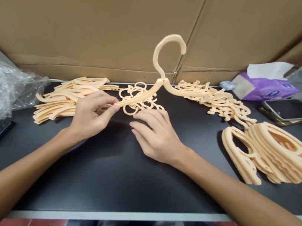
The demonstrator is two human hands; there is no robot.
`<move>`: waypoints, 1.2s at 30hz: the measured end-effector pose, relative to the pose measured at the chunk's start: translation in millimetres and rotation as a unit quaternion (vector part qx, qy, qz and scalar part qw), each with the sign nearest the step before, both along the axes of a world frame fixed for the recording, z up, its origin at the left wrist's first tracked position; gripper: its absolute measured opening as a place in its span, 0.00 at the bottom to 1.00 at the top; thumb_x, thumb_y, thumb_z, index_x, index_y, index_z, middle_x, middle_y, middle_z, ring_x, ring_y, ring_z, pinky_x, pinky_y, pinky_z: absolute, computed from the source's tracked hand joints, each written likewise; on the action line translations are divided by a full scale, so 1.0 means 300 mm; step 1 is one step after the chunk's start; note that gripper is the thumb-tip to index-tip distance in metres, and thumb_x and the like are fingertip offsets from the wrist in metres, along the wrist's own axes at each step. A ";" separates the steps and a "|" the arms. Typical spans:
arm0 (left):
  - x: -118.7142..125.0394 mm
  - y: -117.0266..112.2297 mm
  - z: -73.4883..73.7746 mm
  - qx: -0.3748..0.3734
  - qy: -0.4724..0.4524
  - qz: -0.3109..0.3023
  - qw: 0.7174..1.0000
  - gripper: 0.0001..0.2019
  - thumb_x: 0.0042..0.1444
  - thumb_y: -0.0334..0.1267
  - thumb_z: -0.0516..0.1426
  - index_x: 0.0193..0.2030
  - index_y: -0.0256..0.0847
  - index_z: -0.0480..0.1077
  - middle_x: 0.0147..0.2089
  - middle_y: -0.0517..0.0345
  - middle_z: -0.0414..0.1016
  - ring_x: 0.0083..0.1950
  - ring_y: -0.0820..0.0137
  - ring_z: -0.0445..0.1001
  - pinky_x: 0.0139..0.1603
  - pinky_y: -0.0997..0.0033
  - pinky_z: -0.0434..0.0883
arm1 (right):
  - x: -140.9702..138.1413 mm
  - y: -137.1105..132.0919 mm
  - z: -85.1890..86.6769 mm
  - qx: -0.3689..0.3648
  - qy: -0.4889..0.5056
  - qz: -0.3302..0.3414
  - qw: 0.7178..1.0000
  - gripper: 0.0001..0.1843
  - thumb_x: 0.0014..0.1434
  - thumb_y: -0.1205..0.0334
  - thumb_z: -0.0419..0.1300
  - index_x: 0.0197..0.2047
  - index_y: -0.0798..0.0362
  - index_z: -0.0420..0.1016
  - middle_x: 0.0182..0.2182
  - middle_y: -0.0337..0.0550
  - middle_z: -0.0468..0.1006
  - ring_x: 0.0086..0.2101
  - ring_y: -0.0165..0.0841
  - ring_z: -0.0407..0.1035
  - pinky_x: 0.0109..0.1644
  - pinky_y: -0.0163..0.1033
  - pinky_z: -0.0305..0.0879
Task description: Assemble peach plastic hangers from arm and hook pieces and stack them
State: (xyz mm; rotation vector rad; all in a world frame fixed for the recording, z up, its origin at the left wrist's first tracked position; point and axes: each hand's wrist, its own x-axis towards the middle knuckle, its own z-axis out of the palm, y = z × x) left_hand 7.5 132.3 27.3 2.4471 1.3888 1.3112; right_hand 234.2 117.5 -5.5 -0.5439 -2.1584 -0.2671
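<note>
So far, several loose heaps of peach plastic hangers [274, 153] still cover the black tabletop [109, 167]. One curved-hook peach plastic hanger [154, 53] stands raised above them, gripped between the left hand's [90, 115] thumb and fingers; the open right hand [156, 136] rests just beside it.

Head camera looks down at the hanger [142, 93]

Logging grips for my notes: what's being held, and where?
The left hand pinches a plastic hanger near the end of one arm; the right hand holds nothing.
</note>
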 end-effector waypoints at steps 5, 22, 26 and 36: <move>-0.016 0.014 -0.005 0.017 -0.059 0.037 0.997 0.06 0.60 0.40 0.60 0.35 0.41 0.77 0.33 0.58 0.77 0.31 0.70 0.70 0.32 0.69 0.65 | 0.003 0.020 0.010 -0.228 0.205 -0.018 0.952 0.08 0.65 0.62 0.58 0.37 0.51 0.79 0.37 0.44 0.82 0.40 0.36 0.74 0.48 0.45 0.66; -0.029 0.010 -0.013 0.026 -0.020 0.022 0.999 0.03 0.59 0.38 0.61 0.38 0.46 0.77 0.37 0.54 0.77 0.41 0.61 0.74 0.42 0.58 0.70 | 0.111 0.123 0.089 -0.577 0.634 0.070 0.511 0.21 0.58 0.42 0.65 0.28 0.49 0.66 0.25 0.37 0.76 0.27 0.29 0.68 0.35 0.36 0.69; -0.025 -0.017 -0.018 0.071 0.043 0.028 0.996 0.07 0.56 0.39 0.63 0.41 0.50 0.79 0.43 0.49 0.75 0.48 0.54 0.72 0.54 0.47 0.66 | 0.107 0.129 0.075 -0.579 0.605 0.077 0.540 0.19 0.58 0.44 0.65 0.28 0.49 0.68 0.26 0.38 0.78 0.28 0.30 0.70 0.38 0.38 0.71; 0.073 -0.049 -0.068 -0.138 -0.036 -0.088 0.986 0.15 0.63 0.43 0.59 0.50 0.37 0.78 0.39 0.50 0.81 0.36 0.67 0.75 0.41 0.66 0.71 | 0.024 0.050 0.082 -0.662 0.577 0.124 0.462 0.15 0.58 0.50 0.68 0.28 0.53 0.77 0.28 0.42 0.83 0.30 0.30 0.75 0.40 0.36 0.74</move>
